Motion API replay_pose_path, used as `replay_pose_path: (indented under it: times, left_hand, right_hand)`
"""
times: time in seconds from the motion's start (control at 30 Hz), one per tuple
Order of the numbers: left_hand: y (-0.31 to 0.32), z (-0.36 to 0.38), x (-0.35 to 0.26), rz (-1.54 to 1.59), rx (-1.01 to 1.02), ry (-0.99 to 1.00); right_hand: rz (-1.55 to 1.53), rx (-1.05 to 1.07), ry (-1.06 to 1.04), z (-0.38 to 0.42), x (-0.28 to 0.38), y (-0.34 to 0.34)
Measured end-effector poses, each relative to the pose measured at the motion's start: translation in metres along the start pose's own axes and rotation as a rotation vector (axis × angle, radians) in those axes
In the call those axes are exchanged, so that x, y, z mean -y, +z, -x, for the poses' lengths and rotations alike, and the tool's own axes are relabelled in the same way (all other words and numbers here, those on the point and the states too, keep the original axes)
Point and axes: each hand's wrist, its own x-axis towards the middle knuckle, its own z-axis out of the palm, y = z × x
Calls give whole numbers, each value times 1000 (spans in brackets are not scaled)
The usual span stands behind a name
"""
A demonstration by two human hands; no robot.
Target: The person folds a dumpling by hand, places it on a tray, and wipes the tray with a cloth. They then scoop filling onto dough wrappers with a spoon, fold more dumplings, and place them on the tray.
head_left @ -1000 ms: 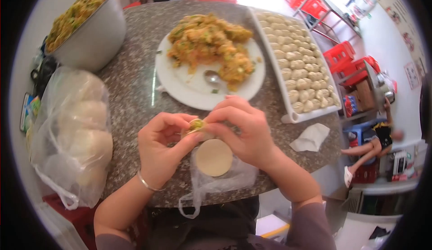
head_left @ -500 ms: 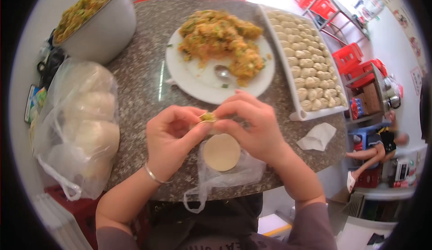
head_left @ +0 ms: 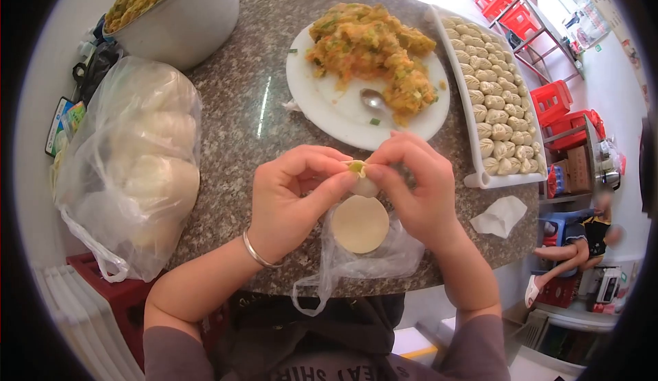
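My left hand [head_left: 291, 199] and my right hand [head_left: 415, 186] together pinch a small dumpling [head_left: 361, 177], its wrapper gathered around green and orange filling. Directly below it lies a stack of round dough wrappers [head_left: 360, 224] on a clear plastic bag [head_left: 363, 261] at the table's near edge. Beyond my hands stands a white plate [head_left: 329, 103] heaped with orange-green filling [head_left: 373, 48], a metal spoon [head_left: 375, 100] resting in it. A silver bangle [head_left: 257, 253] circles my left wrist.
A white tray [head_left: 473, 168] of several finished dumplings [head_left: 490, 86] runs along the right. A large metal bowl [head_left: 185, 21] of filling stands far left. A plastic bag of white dough lumps [head_left: 137, 168] sits left. A crumpled tissue [head_left: 504, 215] lies right. Another person [head_left: 582, 237] sits beyond the granite table [head_left: 233, 127].
The view has shifted so the table contents sit further right and lower. My fingers have closed the wrapper further around the filling, and less filling shows.
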Motion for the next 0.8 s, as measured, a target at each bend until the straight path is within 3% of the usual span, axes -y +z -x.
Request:
replay_pose_path:
  times: [0.13,0.27,0.33,0.43,0.53,0.8]
  left_hand:
    - [-2,-1,3,-57,-18,24]
    - [6,1,-11,-220,-56,115]
    - [1,1,-9,-436,55,244]
    - [0,-2,-1,-230,5,149]
    - [-3,0,3,-216,65,150]
    - [0,2,0,-159,-18,87]
  right_hand:
    - [107,-8,-139,-1,0,1]
    - [129,-32,-145,1,-1,3]
    - [63,-63,-60,3,0,3]
    - [-81,-27,56,2,-3,-1]
    - [-217,49,161,0,-8,-4]
    - [-36,10,15,2,-1,2]
